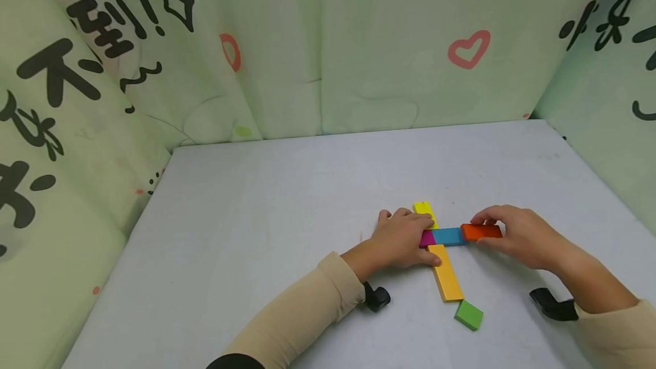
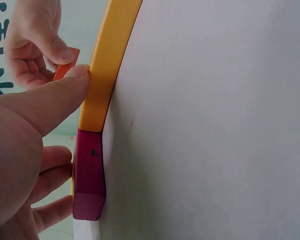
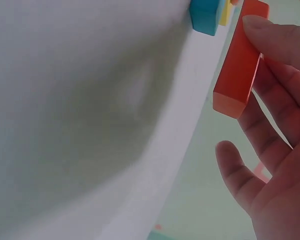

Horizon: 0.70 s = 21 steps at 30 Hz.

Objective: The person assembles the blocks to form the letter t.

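My right hand (image 1: 530, 238) pinches a red-orange block (image 1: 482, 232) between thumb and fingers, at the right end of the blue block (image 1: 450, 236). In the right wrist view the red-orange block (image 3: 240, 60) slants beside the blue block (image 3: 206, 16). My left hand (image 1: 397, 239) rests at the left of the joined blocks. Its thumb touches the orange-yellow block (image 1: 446, 278). Its fingers lie by the yellow block (image 1: 425, 215) and the magenta block (image 1: 427, 238), which is partly covered by the hand. The left wrist view shows the magenta block (image 2: 89, 175) against the orange-yellow block's end.
A green block (image 1: 468, 315) lies at the near end of the orange-yellow one, corner to corner. All the blocks are on a white table (image 1: 287, 209). Pale green curtains (image 1: 379, 44) with dark writing hang around its back and sides.
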Motion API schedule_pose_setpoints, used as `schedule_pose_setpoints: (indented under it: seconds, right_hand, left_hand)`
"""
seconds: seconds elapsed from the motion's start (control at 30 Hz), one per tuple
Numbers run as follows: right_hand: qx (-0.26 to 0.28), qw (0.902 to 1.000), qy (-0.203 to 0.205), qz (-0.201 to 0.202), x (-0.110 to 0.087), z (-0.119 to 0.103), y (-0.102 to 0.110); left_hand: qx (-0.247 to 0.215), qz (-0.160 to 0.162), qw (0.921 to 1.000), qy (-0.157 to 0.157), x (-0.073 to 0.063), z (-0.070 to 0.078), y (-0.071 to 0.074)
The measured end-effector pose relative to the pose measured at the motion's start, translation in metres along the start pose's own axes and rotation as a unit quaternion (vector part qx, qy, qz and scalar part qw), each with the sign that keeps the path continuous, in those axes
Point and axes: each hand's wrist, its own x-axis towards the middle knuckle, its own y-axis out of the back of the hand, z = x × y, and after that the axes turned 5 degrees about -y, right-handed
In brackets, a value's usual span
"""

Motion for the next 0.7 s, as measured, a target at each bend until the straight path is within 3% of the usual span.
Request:
schedule_pose_setpoints:
  seconds: [0.7]
  right_hand:
    - [-0.006,0.999,-0.013,-0.043,-0.03,0.005,-0.019]
  left_hand:
    - [0.004,-0.004,1.0,0.004,0.0,0.001,0.001]
